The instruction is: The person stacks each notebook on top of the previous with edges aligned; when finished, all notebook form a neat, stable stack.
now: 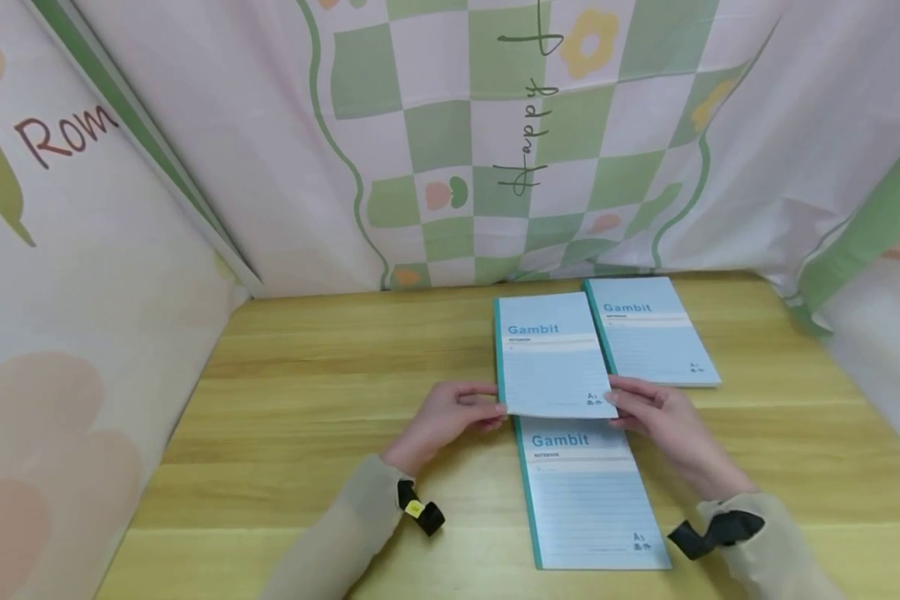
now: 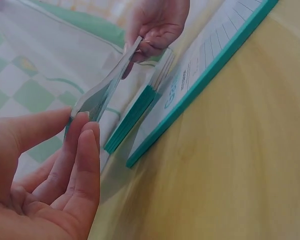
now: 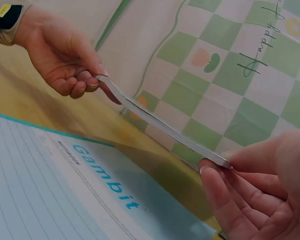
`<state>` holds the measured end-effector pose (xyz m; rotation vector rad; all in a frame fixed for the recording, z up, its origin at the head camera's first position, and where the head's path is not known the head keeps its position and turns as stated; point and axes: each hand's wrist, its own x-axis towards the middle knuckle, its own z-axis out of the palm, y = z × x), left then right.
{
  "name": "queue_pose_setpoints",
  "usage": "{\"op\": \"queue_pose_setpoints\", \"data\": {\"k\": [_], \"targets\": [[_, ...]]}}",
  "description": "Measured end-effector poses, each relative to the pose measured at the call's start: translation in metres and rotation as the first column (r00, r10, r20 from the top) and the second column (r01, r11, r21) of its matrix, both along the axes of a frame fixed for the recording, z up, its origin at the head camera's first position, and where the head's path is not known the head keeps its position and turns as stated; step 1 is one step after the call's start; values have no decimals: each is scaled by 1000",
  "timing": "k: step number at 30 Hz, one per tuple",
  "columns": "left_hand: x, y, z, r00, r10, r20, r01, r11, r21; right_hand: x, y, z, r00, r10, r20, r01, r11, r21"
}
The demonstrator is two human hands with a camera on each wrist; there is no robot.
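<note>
Both hands hold one light-blue notebook (image 1: 555,367) with a teal spine, raised above the table. At its near left corner the left hand (image 1: 450,414) pinches it between thumb and fingers; the right hand (image 1: 656,414) pinches the near right corner. Seen edge-on in the right wrist view, the held notebook (image 3: 162,122) sags slightly between the two hands. Below and nearer lies a second notebook (image 1: 588,500), flat on the table, its top edge hidden under the held one. The left wrist view shows the left thumb and fingertips (image 2: 82,117) gripping a corner.
A notebook stack (image 1: 652,333) lies at the back right of the wooden table (image 1: 307,400); the left wrist view shows several teal spines in the stack (image 2: 130,120). Behind the table hangs a green-and-white checked curtain (image 1: 435,133), and a printed cloth (image 1: 60,333) hangs at left.
</note>
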<state>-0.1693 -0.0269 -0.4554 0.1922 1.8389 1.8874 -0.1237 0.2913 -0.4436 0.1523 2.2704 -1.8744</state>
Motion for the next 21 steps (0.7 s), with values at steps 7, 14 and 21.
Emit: {"op": "queue_pose_setpoints", "data": {"k": [7, 14, 21], "targets": [[-5, 20, 5, 999, 14, -47, -17, 998, -64, -3, 12, 6, 1000, -20, -20, 21, 999, 42], [-10, 40, 8, 992, 22, -123, -40, 989, -139, -4, 24, 11, 999, -28, -32, 29, 999, 35], [-16, 65, 14, 981, 60, -187, -96, 977, -191, -5, 39, 12, 995, -56, -80, 60, 997, 46]]}}
